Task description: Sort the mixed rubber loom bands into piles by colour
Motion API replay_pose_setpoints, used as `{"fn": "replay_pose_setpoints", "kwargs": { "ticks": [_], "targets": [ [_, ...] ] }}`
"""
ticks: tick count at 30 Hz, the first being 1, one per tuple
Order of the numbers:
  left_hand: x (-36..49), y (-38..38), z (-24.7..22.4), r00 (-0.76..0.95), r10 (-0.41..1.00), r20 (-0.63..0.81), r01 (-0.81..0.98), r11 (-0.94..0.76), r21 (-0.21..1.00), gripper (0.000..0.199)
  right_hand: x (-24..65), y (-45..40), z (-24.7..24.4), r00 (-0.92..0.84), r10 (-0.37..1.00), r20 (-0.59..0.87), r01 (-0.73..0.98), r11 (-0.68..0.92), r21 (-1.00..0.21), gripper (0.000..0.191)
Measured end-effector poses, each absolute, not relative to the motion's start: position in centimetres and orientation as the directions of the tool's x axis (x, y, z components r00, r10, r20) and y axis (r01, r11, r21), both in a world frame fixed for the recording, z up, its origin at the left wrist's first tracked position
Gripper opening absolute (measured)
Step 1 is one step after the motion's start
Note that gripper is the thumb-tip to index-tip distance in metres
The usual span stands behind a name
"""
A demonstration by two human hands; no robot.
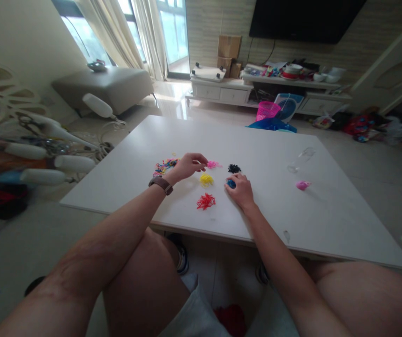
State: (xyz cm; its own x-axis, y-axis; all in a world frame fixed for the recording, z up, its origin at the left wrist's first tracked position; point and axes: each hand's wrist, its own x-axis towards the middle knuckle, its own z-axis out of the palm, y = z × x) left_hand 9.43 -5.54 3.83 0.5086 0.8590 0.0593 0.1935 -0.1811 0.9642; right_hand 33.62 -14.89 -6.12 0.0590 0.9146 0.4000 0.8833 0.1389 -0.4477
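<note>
Several small heaps of thin coloured pieces that look like rubber bands lie on the white table (274,154). My left hand (189,167) hovers at the edge of the pink heap (214,164), fingers bent and thumb a little apart. Nothing is visible between them. Fingers and thumb of my right hand (242,191) curve around the blue heap (231,183), partly hiding it. Between the hands are a yellow heap (206,180) and, nearer me, a red heap (205,201). A black heap (234,168) sits just beyond my right hand. The mixed-colour heap (166,164) is partly behind my left hand.
On the table's right side are a small pink object (303,185), a clear container (306,153) and a small clear piece (286,236). A lamp with white shades (74,164) stands by the left edge. A pink basket (268,110) is beyond the far edge.
</note>
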Motion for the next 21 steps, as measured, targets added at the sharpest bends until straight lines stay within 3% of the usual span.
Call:
{"fn": "replay_pose_setpoints", "kwargs": {
  "ticks": [9, 17, 21],
  "targets": [
    [7.6, -4.6, 4.4, 0.433, 0.9, 0.044, 0.216, -0.151, 0.965, 0.018, 33.8, -14.8, -6.4, 0.053, 0.906, 0.421, 0.878, 0.159, -0.452, 0.006],
    [1.6, -2.4, 4.4, -0.034, 0.999, 0.037, 0.167, -0.031, 0.985, 0.026, 34.3, -14.6, -6.6, 0.114, 0.876, 0.468, 0.82, 0.183, -0.542, 0.016],
    [-1.3, -2.4, 3.2, -0.108, 0.994, -0.024, 0.267, 0.052, 0.962, 0.019, 34.5, -14.3, -6.8, 0.135, 0.863, 0.487, 0.803, 0.193, -0.564, 0.017]
  ]
}}
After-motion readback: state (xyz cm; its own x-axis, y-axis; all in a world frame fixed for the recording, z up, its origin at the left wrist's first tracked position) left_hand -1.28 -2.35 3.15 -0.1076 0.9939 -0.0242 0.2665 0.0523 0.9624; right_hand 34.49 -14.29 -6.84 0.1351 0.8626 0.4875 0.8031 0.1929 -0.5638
